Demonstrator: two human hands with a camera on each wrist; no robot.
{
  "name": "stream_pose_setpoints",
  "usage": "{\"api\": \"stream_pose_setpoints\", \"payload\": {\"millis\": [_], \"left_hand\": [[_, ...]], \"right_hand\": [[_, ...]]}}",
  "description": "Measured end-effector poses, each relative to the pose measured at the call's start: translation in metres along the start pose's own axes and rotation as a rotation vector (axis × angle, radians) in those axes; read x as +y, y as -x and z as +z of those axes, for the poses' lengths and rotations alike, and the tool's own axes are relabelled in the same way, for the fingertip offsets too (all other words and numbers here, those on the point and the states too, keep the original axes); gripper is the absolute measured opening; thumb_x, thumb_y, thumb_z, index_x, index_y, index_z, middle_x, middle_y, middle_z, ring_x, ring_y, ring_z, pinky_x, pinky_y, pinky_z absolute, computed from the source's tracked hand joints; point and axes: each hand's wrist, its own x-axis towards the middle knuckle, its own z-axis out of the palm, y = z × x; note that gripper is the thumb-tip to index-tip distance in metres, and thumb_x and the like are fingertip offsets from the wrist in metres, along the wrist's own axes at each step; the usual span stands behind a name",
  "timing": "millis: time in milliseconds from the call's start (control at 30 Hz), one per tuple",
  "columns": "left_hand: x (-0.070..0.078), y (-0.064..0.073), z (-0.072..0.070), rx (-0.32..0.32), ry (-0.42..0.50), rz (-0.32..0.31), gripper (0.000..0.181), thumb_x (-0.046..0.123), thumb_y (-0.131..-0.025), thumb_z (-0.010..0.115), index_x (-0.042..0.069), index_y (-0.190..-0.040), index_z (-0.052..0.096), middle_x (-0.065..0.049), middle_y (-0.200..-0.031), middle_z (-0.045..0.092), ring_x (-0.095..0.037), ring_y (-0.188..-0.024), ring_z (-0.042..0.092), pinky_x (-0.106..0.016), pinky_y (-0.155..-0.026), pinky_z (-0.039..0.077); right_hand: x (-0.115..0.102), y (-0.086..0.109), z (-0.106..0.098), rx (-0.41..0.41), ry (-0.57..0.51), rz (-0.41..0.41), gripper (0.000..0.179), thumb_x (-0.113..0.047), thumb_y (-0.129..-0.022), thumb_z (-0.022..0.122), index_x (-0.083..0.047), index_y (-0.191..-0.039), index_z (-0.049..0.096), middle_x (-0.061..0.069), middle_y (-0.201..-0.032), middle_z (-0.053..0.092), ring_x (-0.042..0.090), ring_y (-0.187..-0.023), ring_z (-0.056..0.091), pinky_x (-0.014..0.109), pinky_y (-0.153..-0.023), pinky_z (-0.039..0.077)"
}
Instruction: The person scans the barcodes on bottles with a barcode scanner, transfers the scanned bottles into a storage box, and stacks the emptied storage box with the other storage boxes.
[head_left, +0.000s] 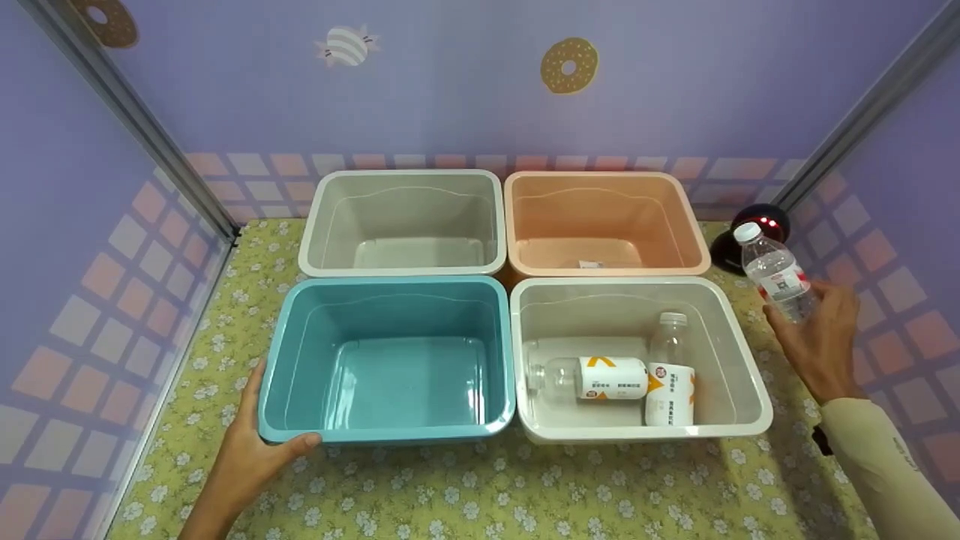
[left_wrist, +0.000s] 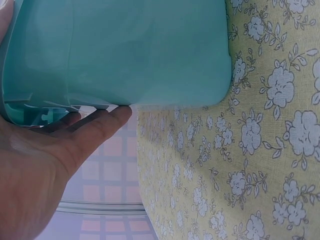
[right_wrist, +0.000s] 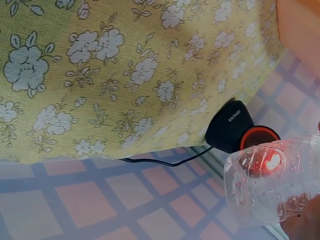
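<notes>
We are holding a clear bottle [head_left: 779,277] in our right grip [head_left: 821,341], our left grip [head_left: 253,448] clasping the blue tub [head_left: 390,433].

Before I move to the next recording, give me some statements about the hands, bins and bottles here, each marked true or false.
1. The right hand holds a clear bottle. True.
2. That bottle has lost its cap. False: a white cap is on it.
3. The left hand is inside a bin. False: it grips the teal bin at its front-left corner, from outside.
4. Two labelled bottles are in the white bin. True.
5. A black device stands right of the peach bin. True.
6. The teal bin contains a bottle. False: no bottle is in it.
</notes>
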Motion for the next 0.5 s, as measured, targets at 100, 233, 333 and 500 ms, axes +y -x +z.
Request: {"api": "stream_pose_setpoints", "payload": {"millis": [100, 233, 333, 500], "left_hand": [[0.000, 0.000, 0.000, 0.002, 0.005, 0.002, 0.133, 0.012, -0.093, 0.091, 0.038, -0.177, -0.008, -0.035, -0.175, 0.022, -0.060, -0.140, 0.052, -0.031, -0.091, 0.061], [0.000, 0.000, 0.000, 0.006, 0.008, 0.000, 0.133, 0.012, -0.093, 0.091, 0.039, -0.177, -0.008, -0.035, -0.174, 0.023, -0.059, -0.139, 0.053, -0.031, -0.091, 0.061], [0.000, 0.000, 0.000, 0.008, 0.006, -0.004, 0.133, 0.012, -0.093, 0.091, 0.038, -0.177, -0.008, -0.036, -0.173, 0.025, -0.059, -0.139, 0.053, -0.031, -0.091, 0.062], [0.001, 0.000, 0.000, 0.010, -0.011, -0.011, 0.132, 0.013, -0.093, 0.091, 0.037, -0.178, -0.008, -0.036, -0.173, 0.025, -0.060, -0.139, 0.054, -0.033, -0.092, 0.062]], "right_hand": [[0.003, 0.001, 0.001, 0.016, 0.003, -0.006, 0.062, 0.002, -0.084, 0.091, 0.021, -0.130, 0.054, 0.040, -0.122, 0.051, 0.053, -0.115, 0.046, 0.063, -0.095, 0.038], [0.005, 0.002, 0.004, 0.039, 0.006, -0.010, 0.063, 0.002, -0.084, 0.091, 0.021, -0.130, 0.053, 0.040, -0.120, 0.049, 0.054, -0.114, 0.045, 0.061, -0.095, 0.038], [0.007, 0.003, 0.007, 0.050, 0.000, -0.011, 0.063, 0.001, -0.084, 0.092, 0.020, -0.129, 0.052, 0.041, -0.121, 0.049, 0.055, -0.114, 0.044, 0.061, -0.096, 0.036], [0.008, 0.004, 0.012, 0.068, 0.000, 0.003, 0.061, -0.001, -0.085, 0.092, 0.020, -0.126, 0.052, 0.041, -0.124, 0.048, 0.056, -0.116, 0.044, 0.060, -0.100, 0.036]]}}
